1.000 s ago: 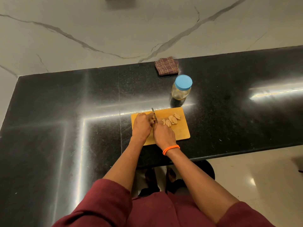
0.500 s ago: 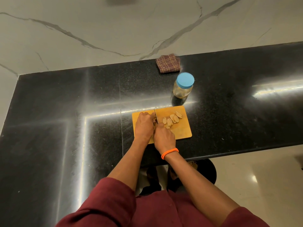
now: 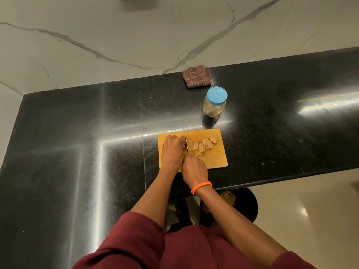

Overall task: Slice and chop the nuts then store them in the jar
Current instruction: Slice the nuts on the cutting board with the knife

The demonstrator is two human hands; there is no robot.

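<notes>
Nuts sliced on a cutting board (image 3: pixel 213 160)

The right hand (image 3: pixel 194 167) grips the knife (image 3: pixel 186 142); the left hand (image 3: pixel 172 150), fingers curled, pins a nut beside the slices (image 3: pixel 204 145).

Both arms reach forward and come close together. The left hand (image 3: pixel 173 150) lies knuckles up with its fingers curled down – what they hold is hidden. The right hand (image 3: pixel 194 167) sits just beside it, nearer the body, fingers wrapped tight in a fist – an orange band (image 3: pixel 201 187) circles its wrist.
</notes>
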